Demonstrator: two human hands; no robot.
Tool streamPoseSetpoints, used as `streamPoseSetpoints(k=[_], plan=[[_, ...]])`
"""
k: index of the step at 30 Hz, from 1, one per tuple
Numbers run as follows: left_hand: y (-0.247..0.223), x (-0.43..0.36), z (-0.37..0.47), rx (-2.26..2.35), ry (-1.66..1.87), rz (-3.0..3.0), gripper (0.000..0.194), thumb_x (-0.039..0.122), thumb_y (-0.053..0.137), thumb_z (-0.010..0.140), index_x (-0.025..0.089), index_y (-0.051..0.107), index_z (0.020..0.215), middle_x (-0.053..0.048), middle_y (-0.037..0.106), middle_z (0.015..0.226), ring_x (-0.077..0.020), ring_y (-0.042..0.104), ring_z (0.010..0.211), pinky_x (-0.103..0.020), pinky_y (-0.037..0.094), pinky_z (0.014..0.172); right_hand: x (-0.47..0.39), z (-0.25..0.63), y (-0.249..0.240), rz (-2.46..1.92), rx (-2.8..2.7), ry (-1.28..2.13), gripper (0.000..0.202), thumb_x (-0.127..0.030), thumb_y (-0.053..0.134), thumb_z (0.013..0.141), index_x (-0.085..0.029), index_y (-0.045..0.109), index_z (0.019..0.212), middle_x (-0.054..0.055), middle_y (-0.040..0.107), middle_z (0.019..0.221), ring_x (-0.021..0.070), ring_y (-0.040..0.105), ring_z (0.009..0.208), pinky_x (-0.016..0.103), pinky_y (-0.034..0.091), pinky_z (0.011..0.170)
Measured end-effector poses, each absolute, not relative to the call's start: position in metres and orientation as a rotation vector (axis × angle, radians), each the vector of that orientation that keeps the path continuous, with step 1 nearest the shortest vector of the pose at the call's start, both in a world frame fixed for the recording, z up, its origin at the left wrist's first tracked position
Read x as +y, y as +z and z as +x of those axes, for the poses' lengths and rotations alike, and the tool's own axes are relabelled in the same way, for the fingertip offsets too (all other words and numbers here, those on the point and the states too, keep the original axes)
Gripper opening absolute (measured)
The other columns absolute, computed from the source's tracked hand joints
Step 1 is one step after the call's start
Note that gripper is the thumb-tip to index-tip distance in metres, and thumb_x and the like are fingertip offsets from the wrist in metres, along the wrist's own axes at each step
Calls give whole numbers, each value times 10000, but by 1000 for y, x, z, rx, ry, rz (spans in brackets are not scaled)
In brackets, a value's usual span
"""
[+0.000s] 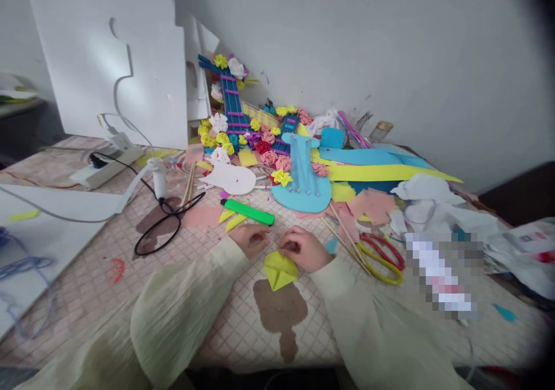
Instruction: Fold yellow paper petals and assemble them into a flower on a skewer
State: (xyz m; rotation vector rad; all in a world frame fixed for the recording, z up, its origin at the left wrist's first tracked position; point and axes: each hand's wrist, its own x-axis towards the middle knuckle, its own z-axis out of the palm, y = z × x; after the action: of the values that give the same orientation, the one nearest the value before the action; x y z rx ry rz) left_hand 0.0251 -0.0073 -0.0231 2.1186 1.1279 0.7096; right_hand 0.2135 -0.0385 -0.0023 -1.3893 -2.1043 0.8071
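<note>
A folded piece of yellow paper (280,270) with creases and a pointed lower end is pinched at its top edge by my right hand (306,248). Just left of it is my left hand (250,240), its fingers curled with the tips together. Whether anything small sits between those fingertips I cannot make out. A bright green utility knife (249,211) lies right behind my left hand, over some narrow yellow paper strips (235,222). Below the folded paper, a brown patch (281,306) shows on the patterned tablecloth (229,326).
Behind my hands stand a blue paper guitar (301,196), a white cutout (234,178) and many crepe flowers (219,123). Red-and-yellow-handled scissors (381,263) and wooden sticks (342,234) lie right. A glue gun (159,179), black cable (137,245) and power strip (102,167) are left.
</note>
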Motion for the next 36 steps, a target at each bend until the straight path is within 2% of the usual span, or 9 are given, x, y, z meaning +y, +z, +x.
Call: streamPoseSetpoints(k=[2, 8, 16, 21, 25, 28, 31, 33, 36], plan=[[-25, -6, 25, 1127, 712, 2118, 283, 304, 515, 691, 156, 623, 907, -40, 668, 714, -134, 591, 620, -227, 471, 577, -40, 215, -1, -1386, -2122, 798, 67, -93, 579, 660, -153, 605, 675, 8, 519, 743, 78, 472, 554, 216, 405, 531], [-26, -4, 25, 1126, 721, 2115, 279, 296, 508, 684, 163, 630, 897, -37, 666, 709, -135, 582, 613, -227, 464, 565, -46, 216, 3, -1373, -2185, 792, 232, -39, 530, 680, -170, 611, 855, 25, 538, 821, 99, 501, 639, 254, 421, 632], [-22, -5, 27, 1162, 753, 2023, 255, 321, 535, 672, 188, 654, 855, -31, 670, 734, -133, 565, 631, -215, 418, 535, -54, 225, 2, -1425, -2104, 874, 129, -38, 543, 625, -157, 586, 652, 8, 524, 723, 105, 500, 627, 248, 411, 599], [-20, -7, 28, 1122, 714, 1904, 361, 418, 493, 720, 169, 638, 937, -24, 661, 675, -112, 537, 523, -198, 374, 449, -46, 228, 2, -1445, -1885, 998, 30, -161, 503, 695, -152, 529, 705, -12, 550, 638, 91, 519, 571, 229, 438, 552], [-24, -3, 29, 1111, 717, 1783, 353, 406, 517, 706, 126, 634, 886, -18, 638, 585, -125, 557, 510, -207, 414, 459, -35, 226, -4, -1438, -1734, 1046, 120, -266, 471, 729, -150, 499, 719, -8, 562, 591, 97, 535, 508, 211, 426, 450], [-29, 2, 28, 1154, 760, 1683, 281, 358, 547, 690, 118, 624, 814, -37, 657, 632, -146, 596, 556, -229, 462, 505, -34, 225, -6, -1420, -1692, 1022, 198, -292, 431, 758, -141, 508, 862, 12, 587, 608, 115, 548, 491, 204, 386, 378], [-32, 6, 26, 1208, 784, 1606, 226, 317, 551, 692, 120, 612, 785, -35, 652, 591, -141, 590, 495, -237, 467, 476, -38, 225, -6, -1376, -1695, 947, 294, -253, 464, 748, -150, 477, 1023, 72, 626, 829, 144, 593, 668, 247, 451, 497], [-30, 6, 26, 1229, 773, 1574, 201, 296, 541, 702, 121, 609, 774, -28, 642, 554, -129, 574, 447, -224, 453, 437, -42, 225, -7, -1319, -1764, 830, 335, -217, 530, 708, -166, 499, 1038, 103, 581, 1007, 169, 571, 824, 295, 465, 636], [-21, 5, 26, 1254, 729, 1568, 188, 278, 536, 703, 115, 611, 759, -13, 623, 504, -113, 545, 389, -198, 404, 371, -44, 226, -10, -1137, -2039, 377, 278, -171, 548, 709, -193, 573, 985, 107, 536, 1059, 198, 505, 939, 351, 426, 762]])
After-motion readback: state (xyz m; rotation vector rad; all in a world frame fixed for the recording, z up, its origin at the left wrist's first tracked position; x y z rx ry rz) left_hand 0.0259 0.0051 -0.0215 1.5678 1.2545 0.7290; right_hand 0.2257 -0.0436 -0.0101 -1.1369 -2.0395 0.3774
